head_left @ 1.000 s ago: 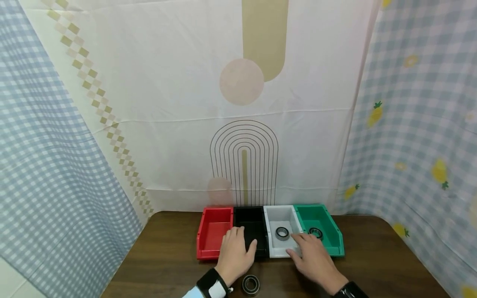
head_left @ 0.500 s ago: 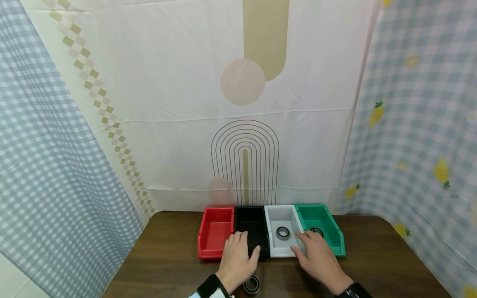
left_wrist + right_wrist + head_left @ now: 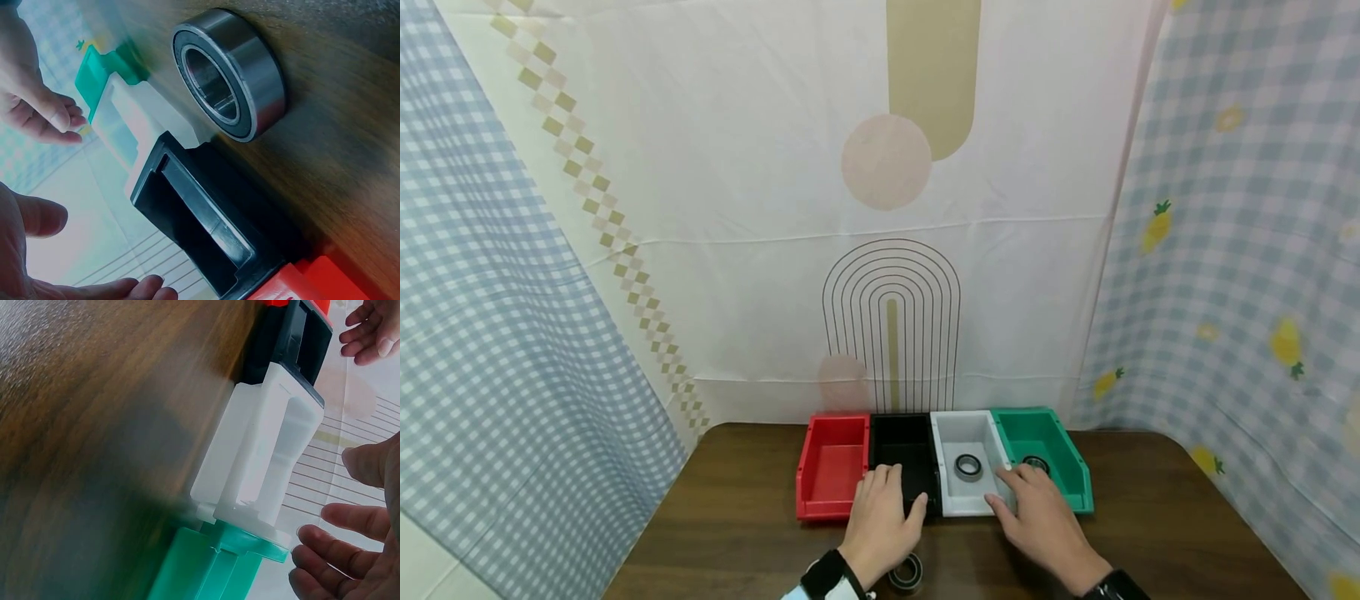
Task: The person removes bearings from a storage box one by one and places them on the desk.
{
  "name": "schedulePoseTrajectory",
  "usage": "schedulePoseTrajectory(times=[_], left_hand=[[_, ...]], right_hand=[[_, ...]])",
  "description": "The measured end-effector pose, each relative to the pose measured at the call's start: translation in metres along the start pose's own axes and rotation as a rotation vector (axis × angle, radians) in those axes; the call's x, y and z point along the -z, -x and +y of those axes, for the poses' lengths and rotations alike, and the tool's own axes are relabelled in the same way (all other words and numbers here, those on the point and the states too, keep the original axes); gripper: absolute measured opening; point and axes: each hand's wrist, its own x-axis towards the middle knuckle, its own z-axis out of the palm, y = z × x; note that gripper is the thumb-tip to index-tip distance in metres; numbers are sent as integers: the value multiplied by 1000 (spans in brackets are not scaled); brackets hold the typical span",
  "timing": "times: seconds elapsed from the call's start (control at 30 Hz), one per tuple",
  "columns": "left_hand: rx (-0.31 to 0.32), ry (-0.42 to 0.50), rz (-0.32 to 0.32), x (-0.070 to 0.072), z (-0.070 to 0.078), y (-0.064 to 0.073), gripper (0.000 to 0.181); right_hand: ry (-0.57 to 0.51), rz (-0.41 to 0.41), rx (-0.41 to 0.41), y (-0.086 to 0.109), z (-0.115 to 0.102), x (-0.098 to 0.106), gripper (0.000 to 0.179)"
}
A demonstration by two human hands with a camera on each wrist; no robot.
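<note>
My left hand (image 3: 880, 523), fingers extended and thumb spread, hovers over the front of the black bin (image 3: 904, 433) with nothing in its grasp. On the table beside my left wrist lies a steel ball bearing (image 3: 234, 75), partly covered by the wrist in the head view. My right hand (image 3: 1045, 525) is held with loose, spread fingers at the front of the white bin (image 3: 953, 497) and the green bin (image 3: 1078, 492); it holds nothing. One bearing (image 3: 968, 468) lies inside the white bin. Another bearing (image 3: 1036, 462) sits in the green bin, partly hidden behind my right fingers.
A red bin (image 3: 833, 467) stands at the left end of the row, side by side with the others. The bins sit towards the back of the brown wooden table (image 3: 722, 508). Behind it hangs a pale patterned cloth (image 3: 760, 250), with checked cloth on both sides.
Over the last second both hands have shifted slightly to the right, and my left hand has drawn a little back, now overlapping the table bearing. The bins and bearings keep their places.
</note>
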Motion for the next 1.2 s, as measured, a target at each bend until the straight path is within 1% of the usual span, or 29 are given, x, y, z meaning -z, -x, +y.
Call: schedulePoseTrajectory(times=[0.23, 0.4, 0.53, 0.7, 0.83, 1.07, 1.2], left_hand=[[-3, -1, -4, -1, 3, -3, 64], [-9, 8, 17, -6, 8, -7, 59], [-22, -7, 34, -9, 12, -9, 57], [-12, -4, 46, -16, 17, -15, 56], [2, -14, 49, -21, 20, -25, 57], [43, -16, 55, -30, 32, -49, 52], [74, -11, 58, -44, 35, -67, 51]], right_hand=[[-2, -10, -10, -1, -2, 1, 43], [-5, -9, -13, 0, -3, 1, 42], [-6, -12, -13, 1, -2, 0, 43], [-8, -11, -10, 3, -1, 0, 42], [-9, -8, -4, 2, -2, 2, 42], [-19, 7, 13, 1, -8, 3, 40], [-18, 29, 33, 0, -8, 1, 40]])
